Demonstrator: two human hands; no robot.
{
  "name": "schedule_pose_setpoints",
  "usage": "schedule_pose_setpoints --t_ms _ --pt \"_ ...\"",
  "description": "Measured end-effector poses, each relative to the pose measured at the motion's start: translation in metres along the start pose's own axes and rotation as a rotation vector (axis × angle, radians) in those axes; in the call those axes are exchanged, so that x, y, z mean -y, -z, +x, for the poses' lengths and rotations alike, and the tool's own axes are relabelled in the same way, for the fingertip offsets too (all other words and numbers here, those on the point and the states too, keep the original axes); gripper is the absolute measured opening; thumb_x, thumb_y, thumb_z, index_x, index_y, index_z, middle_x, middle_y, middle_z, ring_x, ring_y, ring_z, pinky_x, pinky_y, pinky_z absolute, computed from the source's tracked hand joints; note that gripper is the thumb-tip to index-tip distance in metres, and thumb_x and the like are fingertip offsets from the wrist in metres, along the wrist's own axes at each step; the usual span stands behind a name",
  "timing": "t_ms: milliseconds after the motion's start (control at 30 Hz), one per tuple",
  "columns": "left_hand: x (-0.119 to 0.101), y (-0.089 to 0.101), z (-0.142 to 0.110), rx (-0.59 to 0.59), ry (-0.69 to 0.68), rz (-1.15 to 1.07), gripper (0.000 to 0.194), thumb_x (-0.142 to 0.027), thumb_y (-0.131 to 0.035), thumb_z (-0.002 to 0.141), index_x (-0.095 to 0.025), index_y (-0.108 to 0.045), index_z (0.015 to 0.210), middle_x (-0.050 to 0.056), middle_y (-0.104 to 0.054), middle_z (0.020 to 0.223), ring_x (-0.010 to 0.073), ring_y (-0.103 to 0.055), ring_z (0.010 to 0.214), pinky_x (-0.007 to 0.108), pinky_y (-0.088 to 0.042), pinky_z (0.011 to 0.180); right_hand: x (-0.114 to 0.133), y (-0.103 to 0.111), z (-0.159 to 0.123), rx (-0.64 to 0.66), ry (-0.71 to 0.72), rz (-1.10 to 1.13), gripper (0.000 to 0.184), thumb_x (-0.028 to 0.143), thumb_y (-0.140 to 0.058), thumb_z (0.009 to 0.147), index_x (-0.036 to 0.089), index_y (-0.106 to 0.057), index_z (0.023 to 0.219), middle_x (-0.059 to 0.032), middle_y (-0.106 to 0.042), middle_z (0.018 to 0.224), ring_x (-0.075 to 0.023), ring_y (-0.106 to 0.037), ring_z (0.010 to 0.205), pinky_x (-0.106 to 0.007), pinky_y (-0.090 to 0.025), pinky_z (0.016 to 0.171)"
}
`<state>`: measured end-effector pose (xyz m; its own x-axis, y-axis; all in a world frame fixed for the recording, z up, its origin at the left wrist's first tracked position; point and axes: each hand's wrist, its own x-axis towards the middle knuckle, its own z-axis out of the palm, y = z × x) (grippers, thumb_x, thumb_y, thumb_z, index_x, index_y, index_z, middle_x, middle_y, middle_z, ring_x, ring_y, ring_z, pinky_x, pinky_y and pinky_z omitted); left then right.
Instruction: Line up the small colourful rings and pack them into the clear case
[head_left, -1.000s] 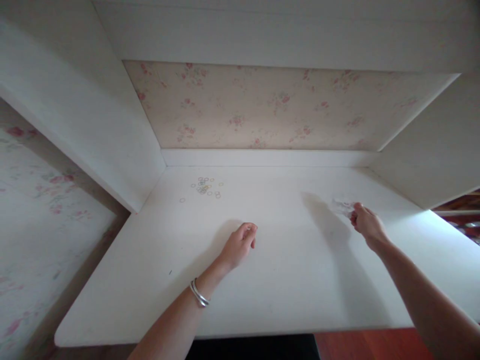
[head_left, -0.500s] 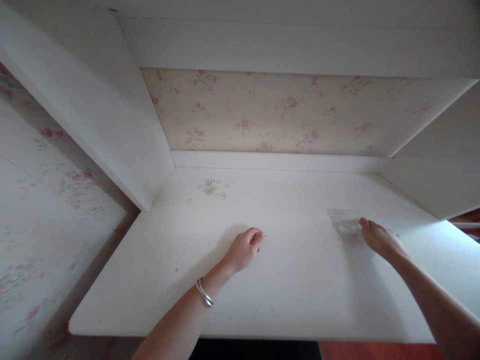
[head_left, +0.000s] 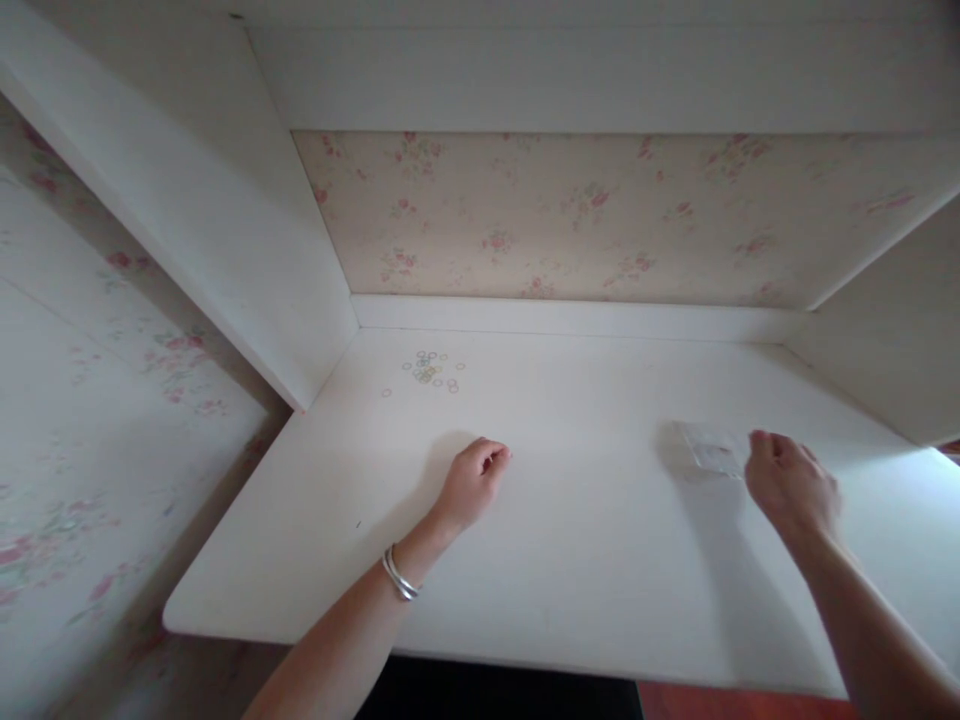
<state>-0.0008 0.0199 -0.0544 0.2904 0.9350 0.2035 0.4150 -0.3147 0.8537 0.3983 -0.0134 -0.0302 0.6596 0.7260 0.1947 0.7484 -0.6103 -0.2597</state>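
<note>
My right hand (head_left: 791, 485) is closed on the edge of a small clear plastic bag (head_left: 709, 448), held above the right part of the white desk (head_left: 585, 560). The bag sticks out leftward from the fingertips and casts a shadow. My left hand (head_left: 472, 475), with silver bangles at its wrist, hovers over the middle of the desk, thumb and fingers pinched together. Whatever may be between them is too small to make out. Farther back on the left lies a loose cluster of small thin coloured rings (head_left: 427, 372), several of them overlapping.
Side panels stand at the left (head_left: 202, 220) and right (head_left: 892, 340) of the desk, and a white overhead board (head_left: 562, 80) runs across the top. Floral wallpaper (head_left: 555, 220) covers the back. A tiny dark speck (head_left: 358, 524) lies left of my left forearm.
My right hand has moved right and turned, carrying the plastic bag with it. My left hand has shifted slightly left and farther back, still pinched. The camera view has shifted a little.
</note>
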Motion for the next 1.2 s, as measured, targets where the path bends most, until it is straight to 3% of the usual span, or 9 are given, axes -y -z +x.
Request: schedule_pose_setpoints --t_ms 100,233,300,433,533,733,867,1000,1200 --pt "0.022 0.027 0.02 -0.161 -0.032 0.171 0.027 -0.036 -0.042 0.09 -0.018 -0.062 0.087 0.005 -0.06 0.091 0.0151 -0.055 0.083 0.027 -0.044 0.074 0.03 -0.003 -0.034 0.049 0.15 0.366 0.044 0.047 -0.035 0.087 0.019 -0.065 0.103 -0.0136 -0.065 0.098 -0.0227 -0.058 0.085 -0.032 -0.039 0.068" --pt "0.056 0.073 0.056 -0.357 0.058 0.623 0.027 -0.039 -0.049 0.085 -0.022 -0.063 0.101 0.009 -0.057 0.113 0.0251 -0.049 0.109 0.042 -0.036 0.096 0.091 -0.018 -0.093 0.365 0.493 0.673 0.042 0.05 -0.04 0.087 0.019 -0.067 0.096 -0.0066 -0.066 0.084 -0.0178 -0.058 0.074 -0.027 -0.042 0.067" --pt "0.071 0.091 0.072 -0.352 0.112 0.793 0.04 -0.047 -0.048 0.084 -0.023 -0.057 0.115 0.01 -0.05 0.127 0.0287 -0.041 0.12 0.047 -0.03 0.101 0.122 -0.026 -0.115 0.464 0.614 0.749 0.04 0.048 -0.04 0.089 0.019 -0.067 0.093 -0.0047 -0.065 0.079 -0.0164 -0.058 0.072 -0.026 -0.043 0.066" --pt "0.094 0.108 0.1 -0.187 0.26 0.932 0.068 -0.066 -0.035 0.081 -0.021 -0.043 0.133 0.015 -0.033 0.143 0.0359 -0.023 0.133 0.056 -0.018 0.105 0.161 -0.043 -0.134 0.558 0.736 0.819 0.039 0.043 -0.036 0.093 0.019 -0.067 0.089 -0.0034 -0.066 0.079 -0.0152 -0.059 0.072 -0.025 -0.043 0.068" --pt "0.106 0.108 0.12 -0.072 0.296 0.953 0.076 -0.072 -0.029 0.079 -0.027 -0.03 0.141 0.013 -0.02 0.15 0.0388 -0.01 0.137 0.064 -0.009 0.104 0.164 -0.052 -0.135 0.589 0.831 0.794 0.037 0.041 -0.036 0.094 0.02 -0.066 0.088 -0.0027 -0.065 0.081 -0.0144 -0.057 0.073 -0.025 -0.041 0.069" --pt "0.113 0.087 0.156 0.053 0.246 0.987 0.081 -0.074 -0.03 0.077 -0.028 -0.025 0.143 0.012 -0.012 0.152 0.0404 -0.004 0.137 0.067 -0.004 0.102 0.158 -0.055 -0.13 0.573 0.776 0.798 0.038 0.04 -0.034 0.095 0.019 -0.062 0.082 -0.0004 -0.06 0.071 -0.012 -0.053 0.067 -0.023 -0.038 0.063" --pt "0.107 0.065 0.17 0.107 0.147 0.954 0.069 -0.065 -0.029 0.084 -0.023 -0.036 0.138 0.013 -0.024 0.149 0.0356 -0.015 0.137 0.061 -0.007 0.106 0.159 -0.054 -0.127 0.599 0.821 0.793 0.036 0.038 -0.034 0.095 0.02 -0.062 0.085 -0.0014 -0.063 0.078 -0.0126 -0.056 0.072 -0.023 -0.039 0.066" --pt "0.098 0.047 0.17 0.05 -0.027 0.895 0.046 -0.043 -0.029 0.093 -0.017 -0.049 0.125 0.013 -0.043 0.138 0.0272 -0.035 0.129 0.053 -0.015 0.108 0.158 -0.055 -0.127 0.602 0.829 0.782 0.035 0.038 -0.034 0.095 0.02 -0.063 0.087 -0.0017 -0.063 0.078 -0.0129 -0.056 0.072 -0.024 -0.039 0.067" --pt "0.089 0.05 0.165 0.053 -0.134 0.832 0.035 -0.029 -0.029 0.093 -0.019 -0.057 0.112 0.008 -0.059 0.116 0.0193 -0.053 0.109 0.034 -0.037 0.099 0.158 -0.055 -0.127 0.608 0.829 0.778 0.036 0.038 -0.033 0.095 0.02 -0.064 0.088 -0.0027 -0.064 0.082 -0.0135 -0.057 0.075 -0.024 -0.04 0.069"
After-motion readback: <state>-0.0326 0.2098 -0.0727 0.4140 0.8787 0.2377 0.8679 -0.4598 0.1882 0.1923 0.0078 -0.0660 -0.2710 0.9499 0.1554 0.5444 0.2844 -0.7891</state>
